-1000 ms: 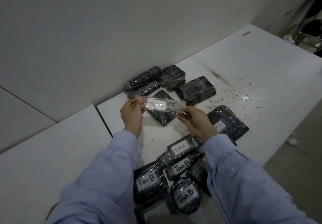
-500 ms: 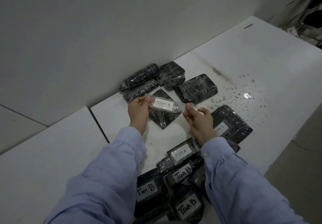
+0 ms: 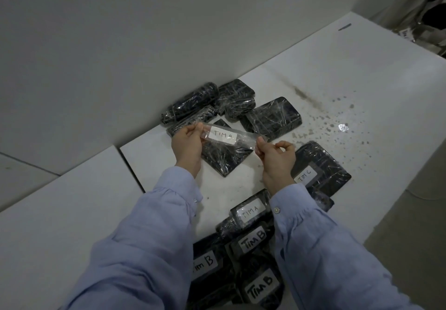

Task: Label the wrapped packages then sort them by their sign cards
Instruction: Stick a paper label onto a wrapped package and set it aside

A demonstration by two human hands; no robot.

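Note:
A strip of clear tape with a white label reading TIM B (image 3: 223, 136) is stretched between my hands. My left hand (image 3: 187, 144) pinches its left end and my right hand (image 3: 276, 156) pinches its right end. The strip hovers over an unlabelled black wrapped package (image 3: 224, 159) lying flat on the white table (image 3: 241, 184). Several more unlabelled black packages (image 3: 274, 115) lie behind it by the wall. Near me sit labelled packages: TIM C (image 3: 321, 172), TIM A (image 3: 251, 210) and several marked TIM B (image 3: 253, 238).
A grey wall rises right behind the unlabelled packages. Dark spots and a smear (image 3: 342, 119) mark the table at the right. The table's right edge (image 3: 386, 218) drops to the floor. A shiny bag (image 3: 420, 20) lies at the far right corner.
The tape strip with its label has been pulled straighter and wider between my hands, its TIM B writing now facing me. Both hands stay over the same package.

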